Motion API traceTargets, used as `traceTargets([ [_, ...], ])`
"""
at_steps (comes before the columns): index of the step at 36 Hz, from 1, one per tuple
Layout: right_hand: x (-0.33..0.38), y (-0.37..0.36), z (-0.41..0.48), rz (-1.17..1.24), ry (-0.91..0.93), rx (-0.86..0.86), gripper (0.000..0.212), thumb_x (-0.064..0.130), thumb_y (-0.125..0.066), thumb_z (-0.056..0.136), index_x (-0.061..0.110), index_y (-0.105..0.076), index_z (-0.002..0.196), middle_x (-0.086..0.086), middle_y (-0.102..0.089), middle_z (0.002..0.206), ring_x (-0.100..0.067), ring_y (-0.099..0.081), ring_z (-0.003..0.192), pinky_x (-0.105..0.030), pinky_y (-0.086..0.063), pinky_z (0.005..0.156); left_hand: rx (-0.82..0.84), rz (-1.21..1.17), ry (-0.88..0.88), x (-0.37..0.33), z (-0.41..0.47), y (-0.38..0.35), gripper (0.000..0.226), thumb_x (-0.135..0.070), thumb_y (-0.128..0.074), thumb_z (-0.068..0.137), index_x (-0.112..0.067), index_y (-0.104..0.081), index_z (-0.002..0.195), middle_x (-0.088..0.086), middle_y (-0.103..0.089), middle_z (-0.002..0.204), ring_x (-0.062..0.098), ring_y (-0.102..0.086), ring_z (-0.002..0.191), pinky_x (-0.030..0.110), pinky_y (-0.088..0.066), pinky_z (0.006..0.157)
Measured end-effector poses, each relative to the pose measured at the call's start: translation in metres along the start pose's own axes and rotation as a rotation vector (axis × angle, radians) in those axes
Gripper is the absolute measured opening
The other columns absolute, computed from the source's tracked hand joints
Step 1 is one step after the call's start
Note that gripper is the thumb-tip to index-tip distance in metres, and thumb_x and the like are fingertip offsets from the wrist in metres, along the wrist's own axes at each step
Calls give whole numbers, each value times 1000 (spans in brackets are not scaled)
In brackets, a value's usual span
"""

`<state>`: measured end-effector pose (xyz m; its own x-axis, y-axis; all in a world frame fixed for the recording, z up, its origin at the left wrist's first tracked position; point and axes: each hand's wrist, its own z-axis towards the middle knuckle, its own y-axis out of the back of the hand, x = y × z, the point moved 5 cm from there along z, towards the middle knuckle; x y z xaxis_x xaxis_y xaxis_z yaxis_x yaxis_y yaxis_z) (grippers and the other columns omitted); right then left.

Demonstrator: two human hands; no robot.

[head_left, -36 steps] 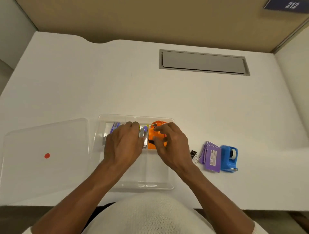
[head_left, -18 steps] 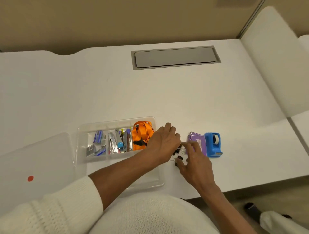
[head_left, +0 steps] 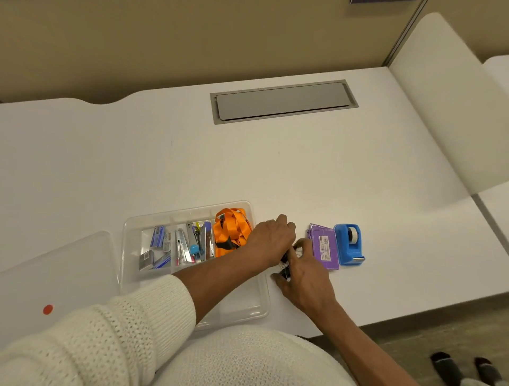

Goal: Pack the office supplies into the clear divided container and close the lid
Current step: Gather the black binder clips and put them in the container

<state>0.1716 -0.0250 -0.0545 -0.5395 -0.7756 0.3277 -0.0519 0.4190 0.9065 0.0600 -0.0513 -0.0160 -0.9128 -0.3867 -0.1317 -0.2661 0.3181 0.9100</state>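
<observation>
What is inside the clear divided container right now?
The container holds an orange lanyard, staple boxes and small metal tools. The left forearm covers part of the near section.

White desk [head_left: 275, 170], grey cable hatch [head_left: 283, 100], tan partition wall [head_left: 192, 38]

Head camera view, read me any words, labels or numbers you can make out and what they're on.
None can be read.
Flat purple packet: white printed label, too small.
Small boxes in the clear divided plastic container: print blurred.
Dark sign at the top edge: cut off.
</observation>
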Motion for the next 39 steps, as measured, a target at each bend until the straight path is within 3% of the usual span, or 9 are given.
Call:
traceTargets([
  [2,3,1,2,21,-8,-6,53,43,-81,83,16,-63,125,-10,-57,122,-19,-66,77,-23,-54,61,14,-46,-9,2,3,-1,44,-8,-76,86,-3,-54,124,21,-55,122,37,-67,97,38,-40,64],
  [9,-2,-4,12,120,-65,-23,41,32,-82,83,13,-65,114,-12,-56,111,-13,-47,67,-15,-34,55,86,-175,-11,1,5,-2,35,-16,-77,85,-5,-65,115,20,-61,115,36,-66,99,37,-45,70],
  [14,-1,-5,12,107,-101,-50,42,32,-80,83,13,-62,116,-13,-52,110,-15,-47,61,-25,-45,52,120,-179,-42,3,8,0,20,-12,-75,85,-5,-71,103,19,-70,104,36,-71,94,39,-55,77],
  [17,2,-8,10,65,-103,-73,42,33,-81,80,14,-63,113,-14,-54,105,-13,-43,59,-22,-36,48,129,-156,-54,5,8,5,13,-8,-74,87,-3,-69,97,21,-70,103,36,-70,92,37,-50,71],
  [21,1,-12,9,7,-134,-94,40,37,-78,82,16,-64,112,-16,-59,107,-13,-45,62,-22,-40,47,100,-133,-53,9,10,9,17,-2,-71,88,-9,-56,87,22,-66,101,38,-68,91,35,-43,68],
  [28,1,-11,11,-32,-142,-91,35,35,-71,88,17,-67,118,-16,-63,109,-18,-57,68,-22,-40,50,-16,-191,-27,24,5,31,20,-14,-81,86,-6,-70,100,15,-72,105,33,-69,96,38,-53,82],
  [32,1,-10,13,-46,-140,-83,32,35,-70,90,17,-65,116,-17,-63,112,-17,-54,72,-22,-39,52,-97,-314,52,42,-11,43,19,-21,-84,85,-9,-75,97,9,-74,100,25,-70,92,33,-51,76],
  [36,4,-10,15,-84,-156,-64,34,38,-65,95,16,-62,122,-19,-62,125,-24,-63,87,-25,-43,56,-243,-497,154,65,-45,56,15,-23,-82,85,-14,-75,94,-2,-69,94,18,-62,90,29,-37,72],
  [39,7,-7,16,-91,-162,-56,37,38,-64,96,16,-59,125,-17,-60,128,-25,-64,92,-29,-50,59,-319,-638,263,85,-75,55,15,-23,-85,82,-16,-74,89,-7,-65,85,17,-64,79,28,-45,67],
])
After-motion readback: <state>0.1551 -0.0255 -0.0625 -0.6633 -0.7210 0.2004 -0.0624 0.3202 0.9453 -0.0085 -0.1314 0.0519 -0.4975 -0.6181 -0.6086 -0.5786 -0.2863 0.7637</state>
